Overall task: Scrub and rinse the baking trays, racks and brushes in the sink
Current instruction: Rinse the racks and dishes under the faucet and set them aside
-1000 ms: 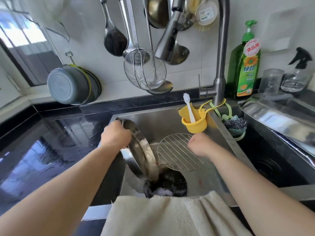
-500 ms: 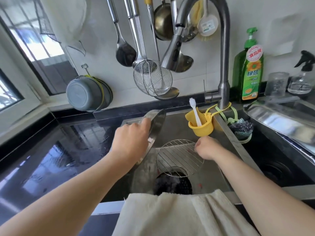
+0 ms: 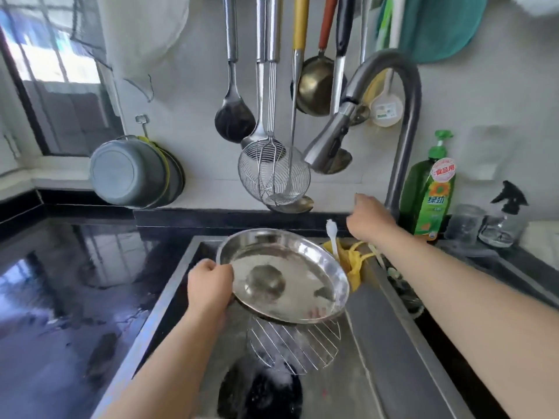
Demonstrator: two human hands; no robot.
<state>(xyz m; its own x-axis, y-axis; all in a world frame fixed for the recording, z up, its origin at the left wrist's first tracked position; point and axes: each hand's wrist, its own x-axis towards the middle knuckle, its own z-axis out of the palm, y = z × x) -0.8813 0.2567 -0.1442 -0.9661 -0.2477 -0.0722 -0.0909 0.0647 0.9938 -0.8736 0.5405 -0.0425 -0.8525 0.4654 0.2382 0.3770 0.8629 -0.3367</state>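
My left hand (image 3: 208, 284) grips the left rim of a round steel tray (image 3: 284, 273), holding it face up and slightly tilted over the sink (image 3: 390, 343). A round wire rack (image 3: 296, 346) lies below it on the sink floor, partly hidden by the tray. My right hand (image 3: 367, 219) is raised beside the base of the faucet (image 3: 405, 140), fingers curled; whether it touches the faucet lever is hidden. A white brush (image 3: 332, 237) stands in a yellow holder (image 3: 352, 267) on the sink's right wall.
Ladles and a wire skimmer (image 3: 273, 176) hang on the wall above the sink. A green soap bottle (image 3: 431, 189), a glass jar (image 3: 461, 220) and a spray bottle (image 3: 503, 216) stand at the right. Grey bowls (image 3: 133, 172) lean at the back left. Wet black counter (image 3: 69, 291) lies left.
My left hand lifted the tray out of the sink and turned it from edge-on to face up. My right hand left the rack and rose to the faucet base.
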